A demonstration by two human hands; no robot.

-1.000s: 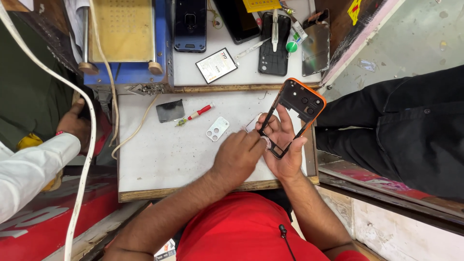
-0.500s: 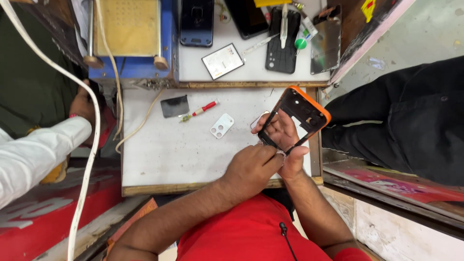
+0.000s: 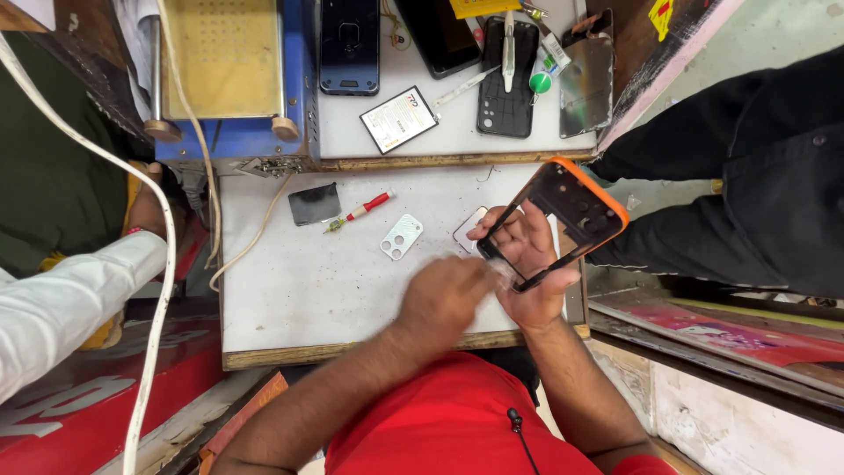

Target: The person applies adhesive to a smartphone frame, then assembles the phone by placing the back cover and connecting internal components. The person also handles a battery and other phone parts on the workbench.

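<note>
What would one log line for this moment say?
right hand: grips orange phone frame, tilted above white table | left hand: at frame's lower edge, blurred | nearby: red screwdriver, camera cover

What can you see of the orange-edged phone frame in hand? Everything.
The phone frame is a dark, gutted shell with an orange rim, plastic by its look, holding small inner cutouts and no screen. It is tilted, orange end up and away from the person, above the right edge of the white table. The right hand grips its lower end; the blurred left hand meets that end's corner.
</note>
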